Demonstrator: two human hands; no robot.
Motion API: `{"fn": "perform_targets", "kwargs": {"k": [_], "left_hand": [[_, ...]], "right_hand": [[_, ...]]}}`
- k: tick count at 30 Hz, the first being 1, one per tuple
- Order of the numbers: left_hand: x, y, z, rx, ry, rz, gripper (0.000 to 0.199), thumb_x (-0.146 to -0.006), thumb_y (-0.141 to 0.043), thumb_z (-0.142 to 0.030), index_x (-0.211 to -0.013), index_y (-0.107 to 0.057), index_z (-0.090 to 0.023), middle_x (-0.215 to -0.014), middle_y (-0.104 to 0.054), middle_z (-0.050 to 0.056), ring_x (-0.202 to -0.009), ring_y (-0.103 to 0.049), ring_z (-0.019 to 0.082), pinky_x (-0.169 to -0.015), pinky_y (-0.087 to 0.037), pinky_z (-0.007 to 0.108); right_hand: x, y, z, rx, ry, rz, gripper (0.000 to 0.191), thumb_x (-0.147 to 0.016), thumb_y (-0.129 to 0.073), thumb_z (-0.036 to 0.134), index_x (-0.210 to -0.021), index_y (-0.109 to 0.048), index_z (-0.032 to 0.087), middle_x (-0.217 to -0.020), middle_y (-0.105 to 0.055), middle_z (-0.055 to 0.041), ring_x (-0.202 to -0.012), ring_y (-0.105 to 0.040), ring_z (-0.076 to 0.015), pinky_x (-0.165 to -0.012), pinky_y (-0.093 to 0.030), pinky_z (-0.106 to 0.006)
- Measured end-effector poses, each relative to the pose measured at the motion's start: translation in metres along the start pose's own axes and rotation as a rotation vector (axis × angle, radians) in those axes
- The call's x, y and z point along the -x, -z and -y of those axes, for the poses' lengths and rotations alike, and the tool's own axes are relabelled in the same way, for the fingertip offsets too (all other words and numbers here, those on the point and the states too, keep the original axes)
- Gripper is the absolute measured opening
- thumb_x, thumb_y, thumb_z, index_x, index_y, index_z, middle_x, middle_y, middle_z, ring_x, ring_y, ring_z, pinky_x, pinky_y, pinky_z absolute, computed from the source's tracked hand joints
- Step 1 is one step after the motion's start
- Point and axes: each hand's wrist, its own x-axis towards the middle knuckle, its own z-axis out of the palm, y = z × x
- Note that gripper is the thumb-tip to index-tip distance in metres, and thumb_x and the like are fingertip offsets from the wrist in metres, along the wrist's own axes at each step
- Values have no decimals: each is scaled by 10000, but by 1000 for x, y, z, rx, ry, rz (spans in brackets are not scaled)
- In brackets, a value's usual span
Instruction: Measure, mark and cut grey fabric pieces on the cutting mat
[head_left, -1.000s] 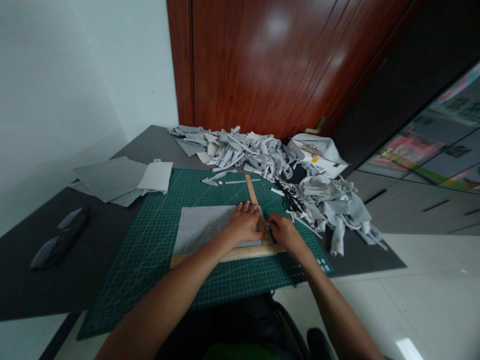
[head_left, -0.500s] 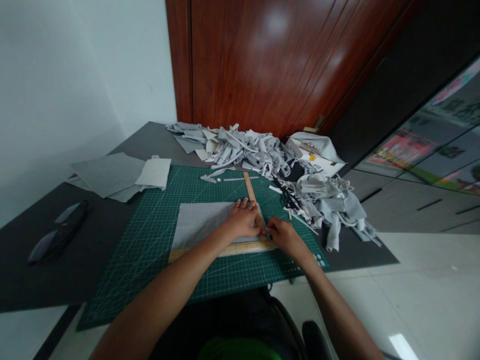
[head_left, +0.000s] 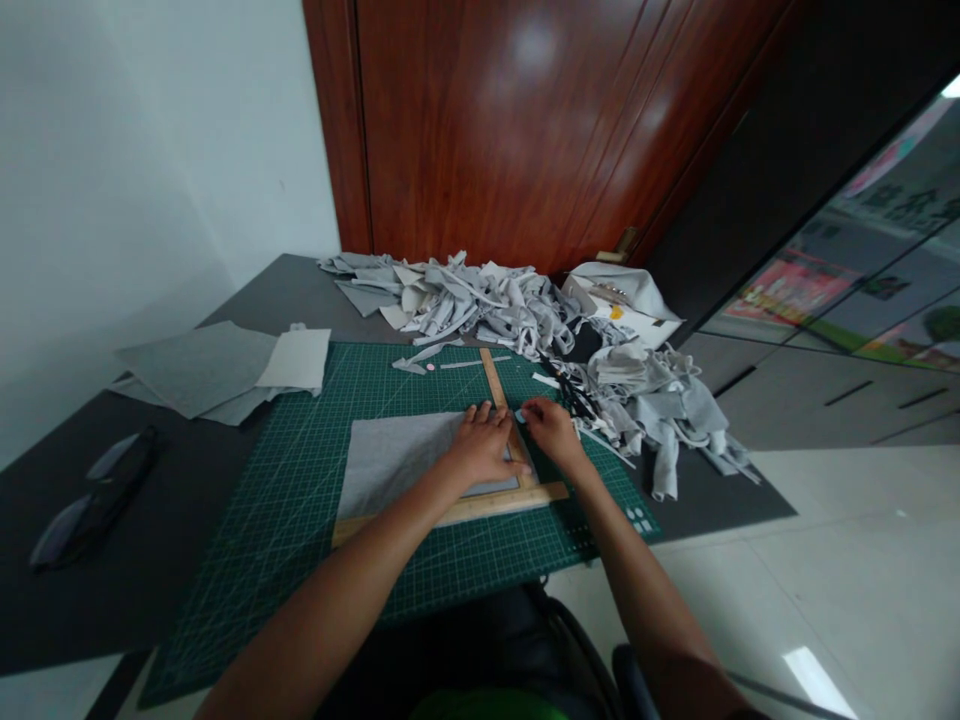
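Note:
A grey fabric piece [head_left: 390, 450] lies flat on the green cutting mat [head_left: 300, 480]. Across its right end and lower edge rests a wooden L-shaped ruler [head_left: 491, 380], its long arm running under my left forearm. My left hand [head_left: 484, 445] lies flat with fingers spread, pressing on the fabric and the ruler's upright arm. Just right of that arm, my right hand [head_left: 551, 428] pinches a small pale blue piece [head_left: 520, 415] that looks like tailor's chalk, close to the ruler's edge. Its fingertips are partly hidden.
Grey fabric scraps [head_left: 487, 300] are heaped along the back and right. Black scissors [head_left: 570, 388] lie by the right heap, near a white box [head_left: 622, 305]. Flat fabric sheets [head_left: 202, 365] and eyeglasses [head_left: 94, 500] are on the left. A small pink disc [head_left: 430, 367] sits on the mat.
My right hand has moved up along the ruler's right edge, away from its corner, and the pale blue piece now shows. My left hand stays on the ruler. The view has shifted slightly.

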Motion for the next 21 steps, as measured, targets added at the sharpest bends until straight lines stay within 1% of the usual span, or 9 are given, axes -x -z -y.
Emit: {"fn": "perform_targets", "kwargs": {"k": [5,10,12,16,21], "left_hand": [[0,2,-1,-17,-5,3,939,-847,-685,-666,-1575,-422,-135,-1669,-391,187,-1587,-246,417,-1293,-197,575],[0,3,-2,-32,-3,4,919,-834,-693,-690,-1537,-481,-138,-1665,-403,176,-1581,-260,423,-1293,-211,570],[0,2,-2,-26,-5,1,924,-839,-683,-706,-1534,-485,-131,-1666,-400,180,-1585,-251,421,-1298,-199,571],[0,1,-1,-9,-1,13,975,-845,-682,-693,-1579,-421,-108,-1665,-396,192,-1590,-236,416,-1308,-175,563],[-1,0,-1,-9,-5,8,982,-839,-695,-671,-1585,-404,-102,-1669,-391,188,-1587,-243,417,-1306,-185,557]], "right_hand": [[-16,-11,1,55,20,-36,108,-872,-626,167,-823,-718,193,-813,-767,-64,-759,-693,-205,-736,-480,-285],[-17,-16,2,97,31,-28,135,-889,-610,149,-847,-729,196,-802,-766,-66,-746,-688,-206,-719,-461,-279],[-17,-15,3,101,34,-21,140,-902,-602,155,-850,-726,195,-794,-760,-66,-736,-681,-204,-715,-455,-279],[-14,-12,5,99,50,7,147,-899,-597,138,-823,-705,201,-792,-749,-58,-754,-673,-200,-715,-443,-272],[-1,-3,9,90,66,56,154,-883,-599,105,-785,-660,207,-741,-714,-29,-708,-635,-180,-683,-415,-261]]}}
